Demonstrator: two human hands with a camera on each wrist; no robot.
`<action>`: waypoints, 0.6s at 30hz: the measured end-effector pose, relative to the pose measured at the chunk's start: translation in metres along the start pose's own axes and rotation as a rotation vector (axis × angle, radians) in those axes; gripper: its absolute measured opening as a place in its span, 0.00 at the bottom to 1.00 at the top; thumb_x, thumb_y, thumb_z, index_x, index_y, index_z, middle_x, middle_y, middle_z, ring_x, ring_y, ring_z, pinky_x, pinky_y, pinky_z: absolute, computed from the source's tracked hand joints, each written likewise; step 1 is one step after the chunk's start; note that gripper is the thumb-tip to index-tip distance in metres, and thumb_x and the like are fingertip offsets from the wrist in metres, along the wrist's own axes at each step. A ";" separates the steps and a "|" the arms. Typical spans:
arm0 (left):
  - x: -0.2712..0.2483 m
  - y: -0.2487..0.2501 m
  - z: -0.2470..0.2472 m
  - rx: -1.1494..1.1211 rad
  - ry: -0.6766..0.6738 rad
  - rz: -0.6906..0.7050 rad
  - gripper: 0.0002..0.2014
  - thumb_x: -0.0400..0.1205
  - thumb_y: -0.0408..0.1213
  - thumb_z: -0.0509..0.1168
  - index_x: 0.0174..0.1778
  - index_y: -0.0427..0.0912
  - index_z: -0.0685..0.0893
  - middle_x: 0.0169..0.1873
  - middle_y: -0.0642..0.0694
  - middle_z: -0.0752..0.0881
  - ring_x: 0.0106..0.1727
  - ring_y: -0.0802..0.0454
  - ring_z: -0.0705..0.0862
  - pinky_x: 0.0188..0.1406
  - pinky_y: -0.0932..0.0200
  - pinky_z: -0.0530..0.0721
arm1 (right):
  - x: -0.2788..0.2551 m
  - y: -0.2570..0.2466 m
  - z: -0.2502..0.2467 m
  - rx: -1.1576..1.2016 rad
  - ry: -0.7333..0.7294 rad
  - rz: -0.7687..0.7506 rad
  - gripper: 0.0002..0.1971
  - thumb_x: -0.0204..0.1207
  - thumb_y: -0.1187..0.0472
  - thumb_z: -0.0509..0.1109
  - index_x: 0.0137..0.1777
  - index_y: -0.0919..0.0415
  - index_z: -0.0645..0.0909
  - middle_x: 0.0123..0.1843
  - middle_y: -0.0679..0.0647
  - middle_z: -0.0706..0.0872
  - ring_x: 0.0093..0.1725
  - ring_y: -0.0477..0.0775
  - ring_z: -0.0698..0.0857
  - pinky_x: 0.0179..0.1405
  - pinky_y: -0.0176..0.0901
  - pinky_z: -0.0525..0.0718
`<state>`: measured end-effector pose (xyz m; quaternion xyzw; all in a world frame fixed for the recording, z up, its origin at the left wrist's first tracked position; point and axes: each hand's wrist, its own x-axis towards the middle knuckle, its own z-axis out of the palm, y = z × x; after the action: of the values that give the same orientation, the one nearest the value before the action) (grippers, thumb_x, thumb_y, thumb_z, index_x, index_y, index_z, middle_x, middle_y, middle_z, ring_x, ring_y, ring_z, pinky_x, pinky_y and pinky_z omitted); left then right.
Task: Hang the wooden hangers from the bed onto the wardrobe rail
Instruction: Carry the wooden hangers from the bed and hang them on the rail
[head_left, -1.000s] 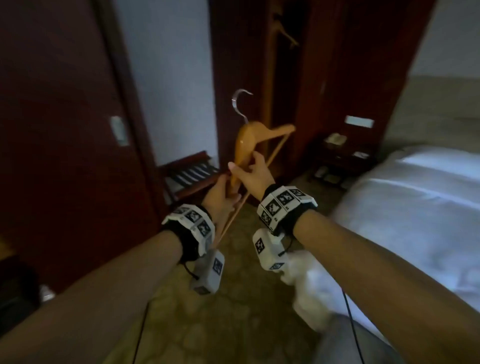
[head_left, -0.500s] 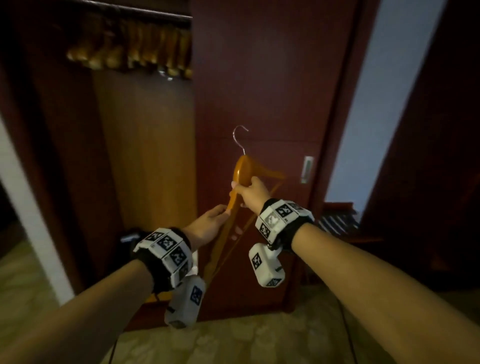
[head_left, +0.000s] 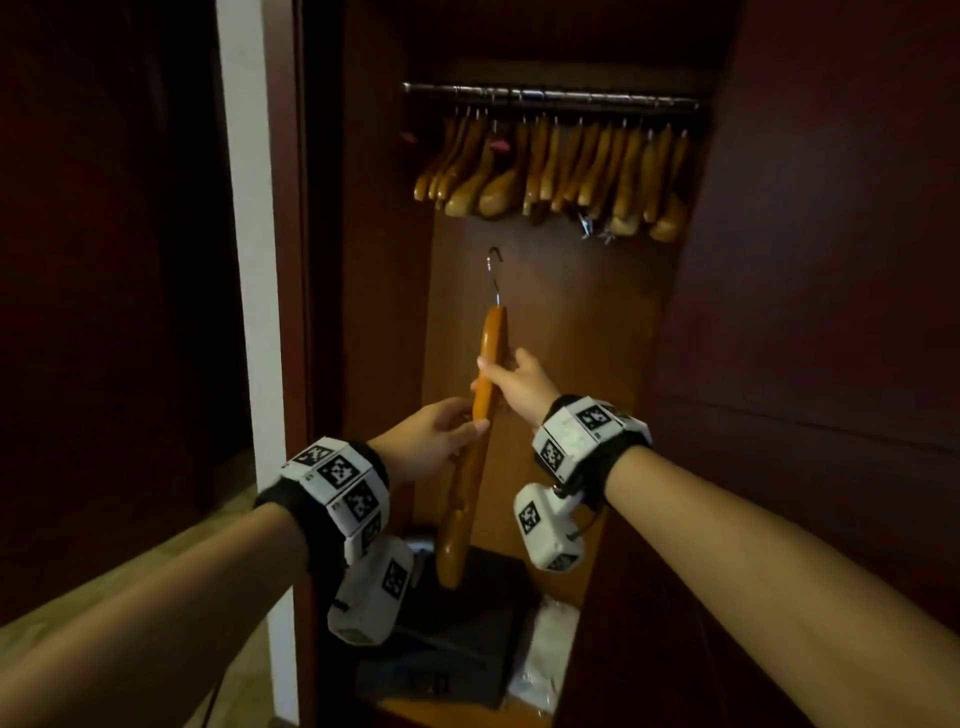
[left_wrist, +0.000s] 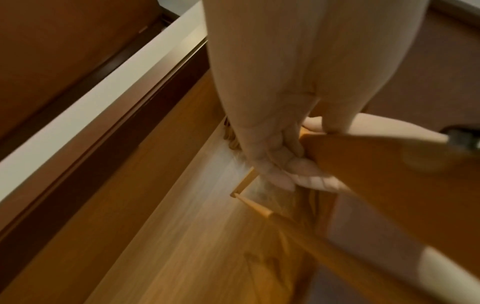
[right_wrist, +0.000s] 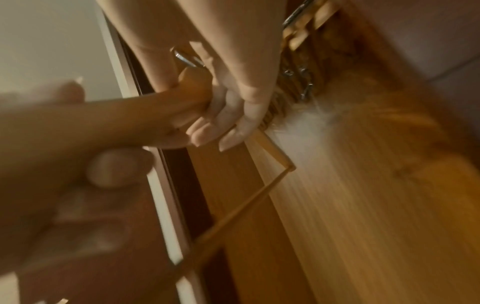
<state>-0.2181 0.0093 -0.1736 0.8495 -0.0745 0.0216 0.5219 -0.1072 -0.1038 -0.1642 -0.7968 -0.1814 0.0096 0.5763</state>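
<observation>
A wooden hanger (head_left: 491, 353) with a metal hook (head_left: 495, 262) is held upright and edge-on in front of the open wardrobe. My right hand (head_left: 511, 379) grips its upper arm just below the hook. My left hand (head_left: 441, 434) holds the lower arm, fingers curled round the wood. The hook sits well below the metal rail (head_left: 550, 97), where several wooden hangers (head_left: 550, 166) hang in a row. In the right wrist view my right hand (right_wrist: 228, 115) wraps the hanger (right_wrist: 145, 117). In the left wrist view my left hand (left_wrist: 283, 160) clasps the hanger (left_wrist: 389, 164).
A dark box (head_left: 457, 623) and a white plastic bag (head_left: 550, 639) lie on the wardrobe floor. A white frame strip (head_left: 249, 260) borders the wardrobe on the left and a dark door panel (head_left: 831, 260) on the right. Pale floor (head_left: 228, 525) shows at lower left.
The view has swung from the closed door panel to the open wardrobe. Both hands have carried the hanger in front of the opening, now edge-on below the rail.
</observation>
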 end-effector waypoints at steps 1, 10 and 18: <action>0.013 -0.003 -0.011 0.027 0.028 0.030 0.18 0.86 0.45 0.56 0.70 0.44 0.72 0.47 0.53 0.80 0.46 0.59 0.80 0.41 0.72 0.78 | 0.016 -0.002 0.004 -0.006 -0.014 -0.011 0.29 0.76 0.46 0.67 0.74 0.58 0.68 0.61 0.58 0.84 0.60 0.60 0.84 0.63 0.59 0.81; 0.135 -0.055 -0.122 -0.083 0.168 0.118 0.16 0.87 0.41 0.53 0.70 0.42 0.72 0.42 0.54 0.81 0.40 0.60 0.81 0.33 0.73 0.81 | 0.165 -0.025 0.056 -0.177 0.062 -0.121 0.25 0.80 0.51 0.64 0.74 0.58 0.69 0.64 0.59 0.82 0.63 0.57 0.81 0.67 0.56 0.79; 0.215 -0.071 -0.229 -0.221 0.169 0.151 0.08 0.88 0.40 0.53 0.55 0.46 0.76 0.40 0.44 0.83 0.37 0.50 0.83 0.37 0.51 0.86 | 0.273 -0.060 0.102 -0.163 0.138 -0.148 0.20 0.80 0.52 0.64 0.69 0.60 0.74 0.56 0.57 0.84 0.53 0.53 0.83 0.54 0.49 0.83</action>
<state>0.0139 0.2226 -0.1079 0.7739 -0.0961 0.1240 0.6135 0.1077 0.0877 -0.0899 -0.8243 -0.1998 -0.1025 0.5197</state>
